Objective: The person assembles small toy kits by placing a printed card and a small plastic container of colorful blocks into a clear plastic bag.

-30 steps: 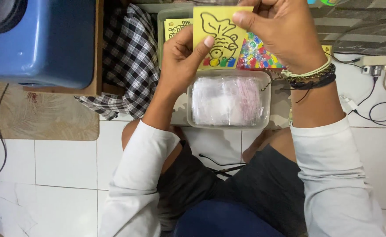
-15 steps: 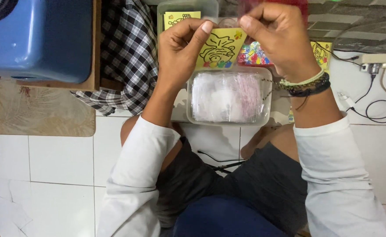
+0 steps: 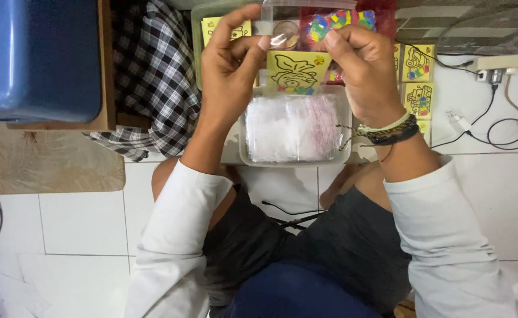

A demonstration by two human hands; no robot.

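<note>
- Left hand and right hand pinch a clear plastic sleeve with a yellow picture card, raised over the clear tub.
- Judged light, thin, slippery, easily creased; best gripped at the top corners.

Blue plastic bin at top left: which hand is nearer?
Left. The left hand is up at the clear plastic sleeve, across the checked cloth from the blue plastic bin; the right hand is farther off beyond the sleeve.

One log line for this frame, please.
left hand: pinches clear sleeve | right hand: pinches same sleeve | yellow card: inside sleeve | below: clear tub
</note>
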